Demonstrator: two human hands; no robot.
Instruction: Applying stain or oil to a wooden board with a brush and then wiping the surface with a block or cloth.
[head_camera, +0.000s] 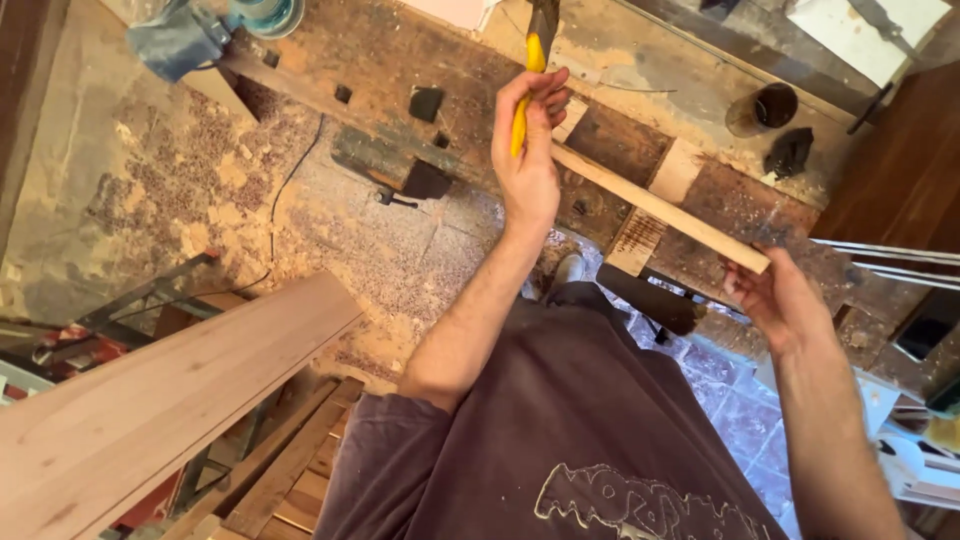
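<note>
Head view, looking steeply down the person's own body to a sawdust-covered floor and a worn wooden worktop (700, 205). The left hand (528, 150) is raised, fingers curled tight around the yellow handle of a tool (527, 85) whose dark head points up and away (its exact kind is hard to tell). The right hand (775, 300) cups the near end of a long pale wooden strip (655, 205), fingers wrapped under it; the strip runs diagonally away toward the left hand and seems to pass just behind it, above the worktop.

The strip looks held in the air at one end only, so a blow or cut from the tool could make it twist, bounce or slip out of the right hand. The tool's head sits close to the left end of the strip, and a glancing stroke could slide along the wood toward the right hand's fingers. A broad plank (170, 400) leans at lower left, near the person's elbow, and could be knocked.
</note>
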